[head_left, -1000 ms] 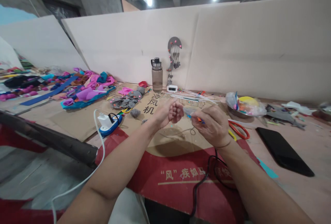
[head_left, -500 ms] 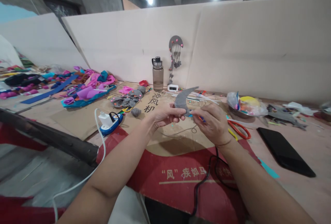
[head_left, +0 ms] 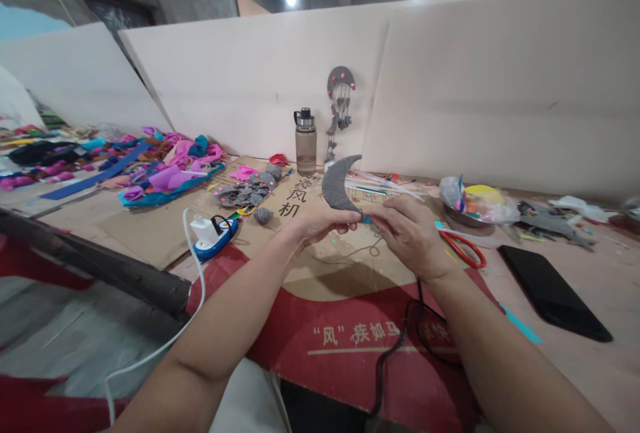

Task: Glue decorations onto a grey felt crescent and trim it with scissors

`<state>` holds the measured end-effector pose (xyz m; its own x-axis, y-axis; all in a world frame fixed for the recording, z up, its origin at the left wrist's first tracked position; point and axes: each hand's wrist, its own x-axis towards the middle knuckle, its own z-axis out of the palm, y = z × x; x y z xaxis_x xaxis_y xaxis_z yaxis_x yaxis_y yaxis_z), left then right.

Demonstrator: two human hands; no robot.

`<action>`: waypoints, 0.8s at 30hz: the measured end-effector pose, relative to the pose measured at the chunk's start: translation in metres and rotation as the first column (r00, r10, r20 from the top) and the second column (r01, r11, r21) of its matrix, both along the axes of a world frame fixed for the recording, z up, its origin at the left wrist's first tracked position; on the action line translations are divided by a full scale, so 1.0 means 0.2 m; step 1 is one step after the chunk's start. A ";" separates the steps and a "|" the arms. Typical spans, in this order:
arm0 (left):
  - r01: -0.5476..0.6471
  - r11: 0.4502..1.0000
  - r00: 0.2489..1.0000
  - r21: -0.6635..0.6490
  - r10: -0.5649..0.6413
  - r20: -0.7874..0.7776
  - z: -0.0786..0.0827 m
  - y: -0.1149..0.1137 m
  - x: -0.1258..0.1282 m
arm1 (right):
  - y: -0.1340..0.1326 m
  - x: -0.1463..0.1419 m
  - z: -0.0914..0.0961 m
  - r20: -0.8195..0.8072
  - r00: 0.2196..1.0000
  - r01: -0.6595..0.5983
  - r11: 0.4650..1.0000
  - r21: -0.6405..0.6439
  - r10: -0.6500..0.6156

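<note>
Evidently two-handed fine work. Grey felt-like crescent [head_left: 336, 183] is up off the surface, centre of the scene, its hollow facing right, upper horn free. Left hand [head_left: 327, 225] pinches its lower end, thumb along the near side. Right hand [head_left: 407, 229] has its fingers drawn together on a small blue bit [head_left: 367, 219] right by that lower tip; what else sits inside the hand is hidden, and whether the bit touches the crescent cannot be told.

Judgement on method: pinch close to the tip so the thin end does not bend, and let the left hand be the steady one. Small finger movements on the right should serve better than moving the wrist. Soft sheet probably creases under a hard squeeze; light pressure is enough.

Thin grey string [head_left: 332, 263] lies loosely looped below the hands; best kept from snagging on the fingers. Black cable [head_left: 381, 373] crosses the red cardboard [head_left: 325, 399] on the near side, so give the right forearm room. Red handle [head_left: 481, 259] lies right of the right hand, well out of the way.
</note>
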<state>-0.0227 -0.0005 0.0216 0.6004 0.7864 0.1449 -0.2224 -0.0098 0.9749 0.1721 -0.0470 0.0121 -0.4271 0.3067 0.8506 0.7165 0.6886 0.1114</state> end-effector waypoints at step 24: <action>-0.414 0.906 0.905 0.086 0.399 0.147 -0.07 0.00 0.07 | -0.03 -0.14 -0.04 -0.295 0.951 0.055 0.989 -0.139 -0.095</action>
<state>-0.0086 -0.0003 0.0074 0.2038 0.9325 0.2982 -0.2936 -0.2324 0.9272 0.1441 -0.0525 0.0047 -0.1293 0.4425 0.8874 0.7532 0.6259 -0.2023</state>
